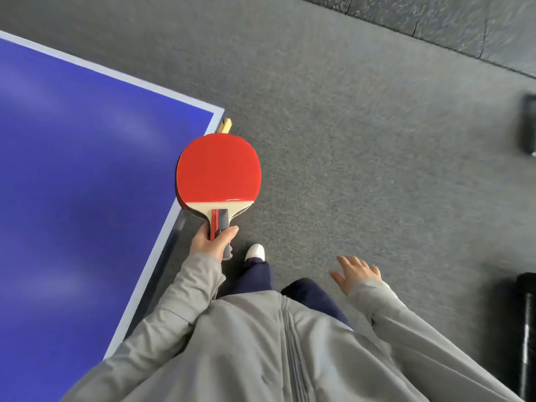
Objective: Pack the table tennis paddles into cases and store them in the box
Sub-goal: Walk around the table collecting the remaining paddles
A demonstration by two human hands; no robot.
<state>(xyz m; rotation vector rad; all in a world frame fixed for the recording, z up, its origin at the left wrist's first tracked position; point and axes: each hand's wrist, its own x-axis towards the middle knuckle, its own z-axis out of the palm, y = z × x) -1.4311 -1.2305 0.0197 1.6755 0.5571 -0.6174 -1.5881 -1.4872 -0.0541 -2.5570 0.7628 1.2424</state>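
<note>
From the head view, your left hand [214,240] is wrapped around the handle of a red-rubbered table tennis paddle with a pale wooden throat and a dark, red-striped handle [218,172]. Its blade points away from you, hanging over the near corner of the blue table tennis table with its pale border line [87,169]. Under that blade a dark edge shows along the lower left, and a bare yellowish wooden handle [226,125] sticks out at the far side, so you appear to be carrying a second paddle stacked beneath, reversed; how much of it your fingers actually catch is hidden. Your right hand [356,272] hangs free over the grey speckled floor [362,140], fingers spread, holding nothing. One white shoe [255,252] is stepping forward below the paddle.

No case and no box is in sight, so packing has not begun; I judge you are walking the paddles to wherever those are.

The risks from here: the lower paddle is held only by pinch against the upper one, and a loosened grip or a swing of your arm could let it slide out onto the floor. The blade is also close to the table corner, so a careless step could knock it. Two black cylindrical objects [526,329] stand at the right edge, well clear.
</note>
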